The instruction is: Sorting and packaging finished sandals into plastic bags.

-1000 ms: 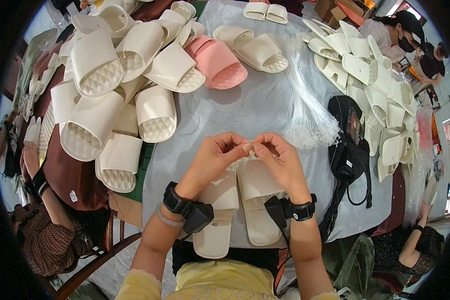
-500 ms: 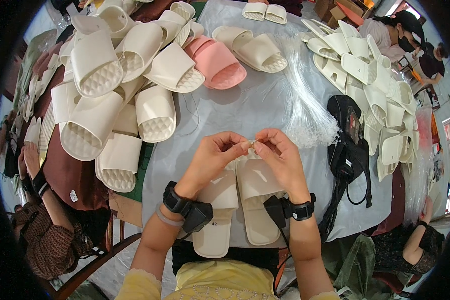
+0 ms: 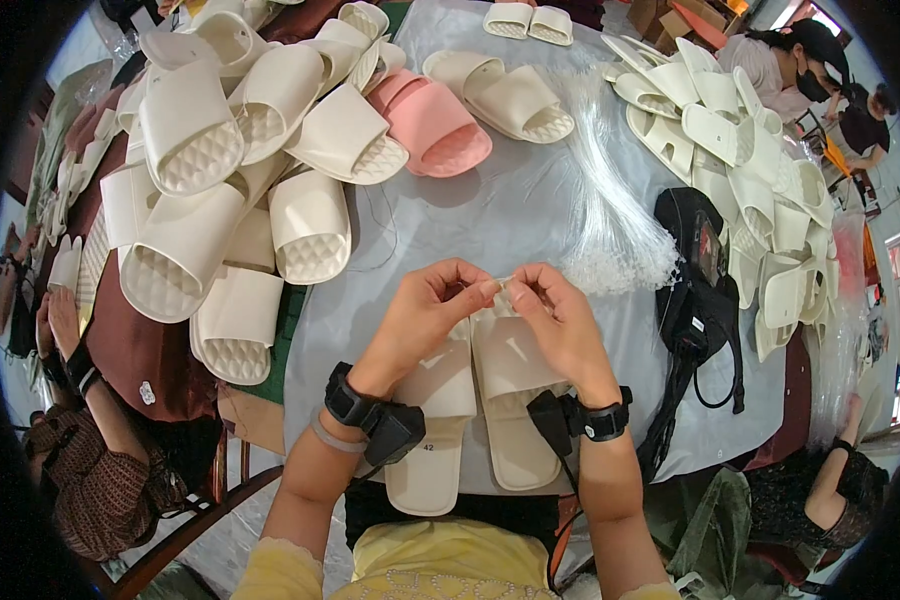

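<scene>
My left hand (image 3: 432,308) and my right hand (image 3: 562,318) meet fingertip to fingertip, each closed in a pinch. Between them shows a thin clear plastic strand (image 3: 504,281), most of it hidden by the fingers. Beneath my hands lie two beige slide slippers side by side, a left one (image 3: 438,388) and a right one (image 3: 510,365), with their heels toward me. My hands and wrists partly cover both. To the right of my right hand, a bundle of clear plastic strands (image 3: 610,215) spreads over the grey table covering (image 3: 510,210).
A heap of cream slippers (image 3: 195,130) rises on the left, beside a pink slipper (image 3: 433,130). More cream slippers (image 3: 755,180) are piled at right, behind a black pouch with straps (image 3: 688,285). Other people sit at both sides; one person's hand (image 3: 62,320) rests by slippers at far left.
The fingers of my right hand have shifted slightly, the index finger a little lower over the strand. My left hand keeps its pinch, and the slippers lie as before.
</scene>
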Available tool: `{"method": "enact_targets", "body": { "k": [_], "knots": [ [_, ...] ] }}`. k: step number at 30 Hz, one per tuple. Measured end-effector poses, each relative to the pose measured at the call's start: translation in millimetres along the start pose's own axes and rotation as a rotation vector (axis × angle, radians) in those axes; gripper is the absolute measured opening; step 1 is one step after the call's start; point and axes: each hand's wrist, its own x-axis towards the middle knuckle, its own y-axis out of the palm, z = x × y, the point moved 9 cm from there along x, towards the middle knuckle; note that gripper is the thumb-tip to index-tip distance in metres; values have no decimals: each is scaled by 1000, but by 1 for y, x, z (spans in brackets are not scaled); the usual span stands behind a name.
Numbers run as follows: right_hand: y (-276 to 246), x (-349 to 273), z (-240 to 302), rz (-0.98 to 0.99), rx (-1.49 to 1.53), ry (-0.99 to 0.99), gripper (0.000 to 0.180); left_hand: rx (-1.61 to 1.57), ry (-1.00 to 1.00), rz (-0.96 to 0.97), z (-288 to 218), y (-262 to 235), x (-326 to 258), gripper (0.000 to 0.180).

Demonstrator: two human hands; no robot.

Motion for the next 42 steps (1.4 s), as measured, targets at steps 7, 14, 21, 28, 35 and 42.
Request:
{"method": "enact_targets", "body": {
  "k": [7, 14, 21, 28, 35, 42],
  "knots": [
    [-1, 0, 5, -14, -1, -12, 23, -23, -13, 8, -1, 3, 0, 17],
    [-4, 1, 5, -50, -32, -26, 23, -17, -25, -1, 8, -2, 2, 18],
    [-1, 1, 2, -11, -13, -16, 23, 6, -33, 1, 8, -2, 2, 19],
    [-2, 1, -1, -22, 1, 18, 21, -21, -32, 10, 7, -1, 1, 19],
    [-4, 1, 6, -59, -18, -59, 20, -33, -29, 15, 4, 0, -1, 18],
    [-3, 1, 6, -39, 27, -31, 18, -6, -35, 11, 2, 1, -1, 18]
  ]
}}
